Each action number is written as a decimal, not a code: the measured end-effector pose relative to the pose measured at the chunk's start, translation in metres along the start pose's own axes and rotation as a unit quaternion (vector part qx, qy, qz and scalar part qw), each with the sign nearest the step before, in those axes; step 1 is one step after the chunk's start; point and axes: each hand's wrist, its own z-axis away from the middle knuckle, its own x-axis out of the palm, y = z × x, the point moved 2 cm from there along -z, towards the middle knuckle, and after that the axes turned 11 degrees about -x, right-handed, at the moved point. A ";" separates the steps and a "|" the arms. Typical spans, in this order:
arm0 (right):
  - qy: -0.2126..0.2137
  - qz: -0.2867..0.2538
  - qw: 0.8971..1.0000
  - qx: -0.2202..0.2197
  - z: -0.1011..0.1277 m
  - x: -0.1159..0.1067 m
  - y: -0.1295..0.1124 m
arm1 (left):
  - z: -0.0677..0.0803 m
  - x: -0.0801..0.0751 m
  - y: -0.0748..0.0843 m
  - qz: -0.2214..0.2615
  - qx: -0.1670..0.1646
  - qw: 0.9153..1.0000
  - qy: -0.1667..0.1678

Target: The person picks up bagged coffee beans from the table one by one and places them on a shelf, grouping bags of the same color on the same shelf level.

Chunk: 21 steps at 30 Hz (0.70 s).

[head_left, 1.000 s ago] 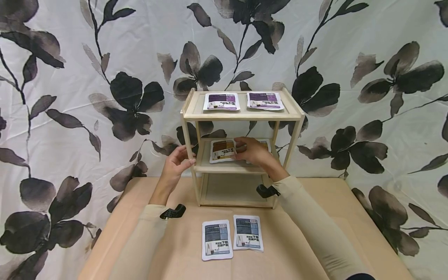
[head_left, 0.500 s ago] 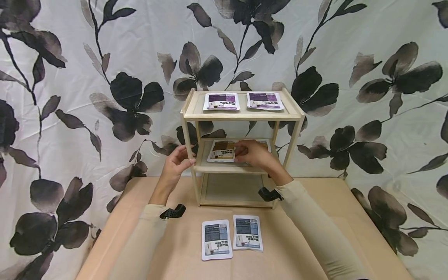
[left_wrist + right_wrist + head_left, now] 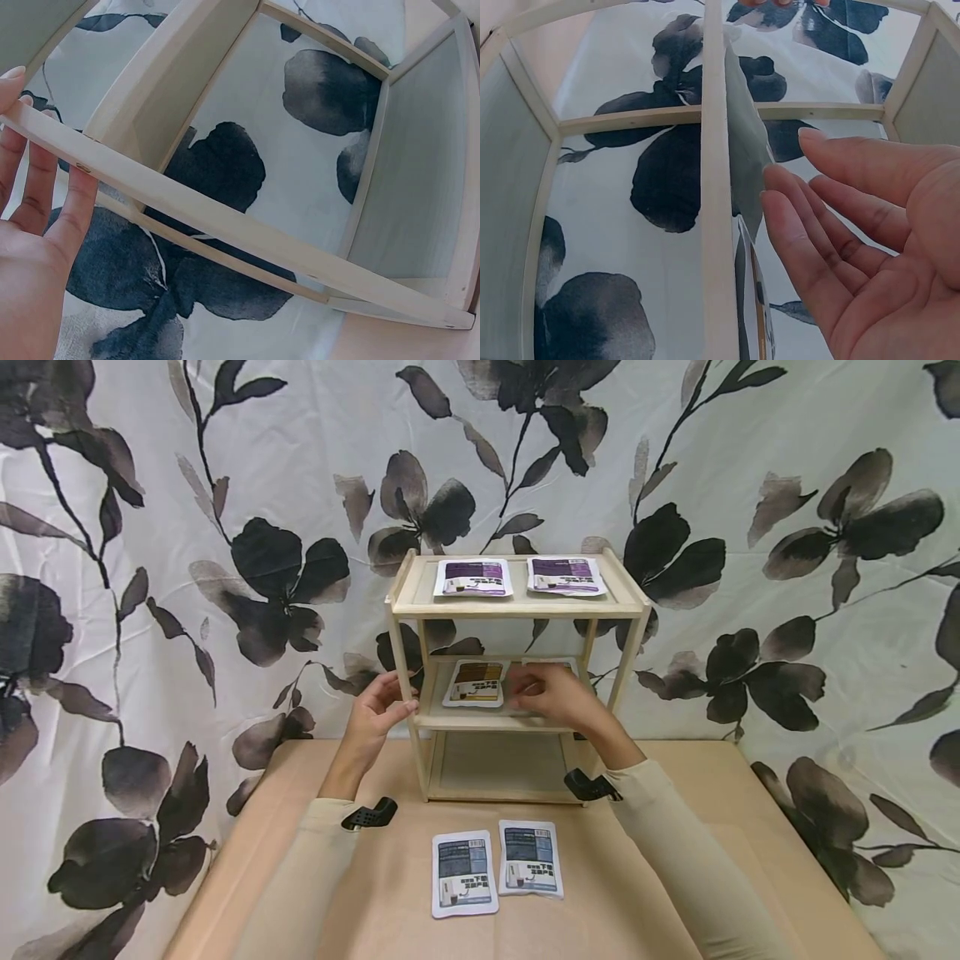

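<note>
1. While the left hand [image 3: 372, 710] rests against the front-left post of the wooden rack [image 3: 517, 603], its fingers [image 3: 30, 191] lie straight and slightly apart along the post, clamped on nothing.
2. Right hand [image 3: 551, 693] sits at the middle shelf, over the right-hand packet [image 3: 551, 665] there; fingers [image 3: 810, 247] are relaxed and spread, gripping nothing. Cannot tell whether they touch the packet.
3. Brown packet [image 3: 476, 683] lies flat on the left half of the middle shelf, just beside the right hand, apart from it.
4. Two purple packets [image 3: 476, 577] lie side by side on the top shelf, apart from each other.
5. Two blue packets [image 3: 464, 873] lie flat on the counter [image 3: 675, 777] in front of the rack, edges just touching, between the two forearms.
6. Rack stands on the counter against a floral curtain [image 3: 225, 527]; bottom shelf holds nothing I can see.
</note>
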 end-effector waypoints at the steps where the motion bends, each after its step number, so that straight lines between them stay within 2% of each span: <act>1: 0.000 0.002 1.000 -0.002 0.001 0.000 0.000 | 0.000 0.000 0.000 0.000 0.001 1.000 0.000; 17: 0.019 -0.056 0.998 0.002 0.025 0.003 -0.001 | -0.001 0.000 0.000 -0.002 -0.006 1.000 -0.001; 21: 0.023 -0.049 0.999 -0.001 0.032 0.008 -0.002 | -0.001 0.001 0.001 -0.005 -0.008 1.000 -0.001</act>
